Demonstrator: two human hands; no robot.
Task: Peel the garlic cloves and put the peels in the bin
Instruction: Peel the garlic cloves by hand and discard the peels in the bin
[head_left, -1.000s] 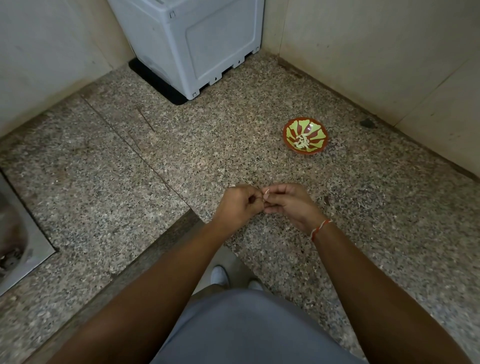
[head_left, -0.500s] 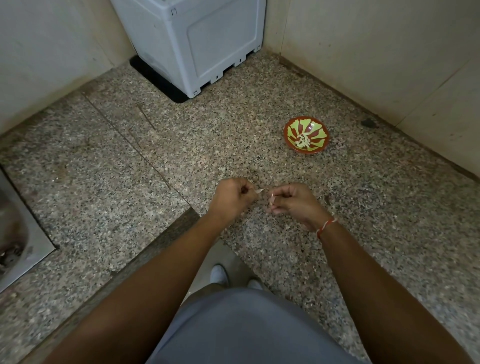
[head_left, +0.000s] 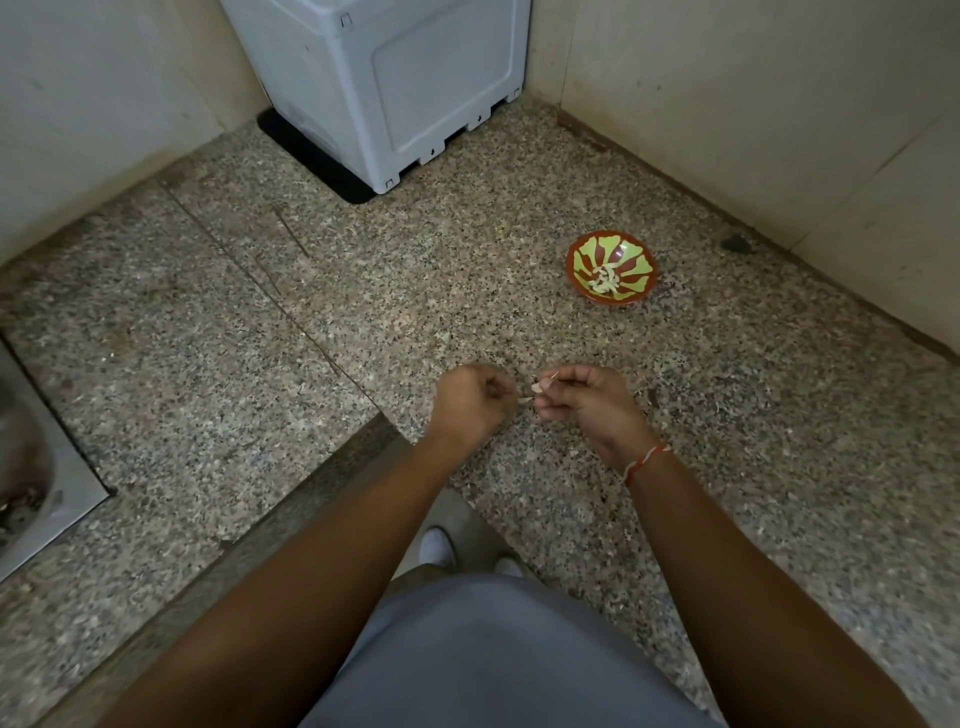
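Note:
My right hand (head_left: 589, 410) pinches a small garlic clove (head_left: 543, 387) between thumb and fingertips above the speckled granite counter. My left hand (head_left: 470, 408) is curled beside it, a finger's width to the left, and pinches a thin pale strip of peel (head_left: 524, 399) at its fingertips. A red and green patterned bowl (head_left: 631, 257) stands farther back on the right and holds several pale peeled cloves (head_left: 603, 279). No bin shows in view.
A grey plastic appliance (head_left: 395, 78) stands in the back corner on a black mat. Tiled walls close the counter at the back and right. A steel sink (head_left: 36, 467) sits at the left edge. The counter's front edge (head_left: 291, 514) runs diagonally below my arms.
My hands were pressed together on the clove a second ago. They then drew apart, the left pulling a strip of peel away, and now sit slightly closer again.

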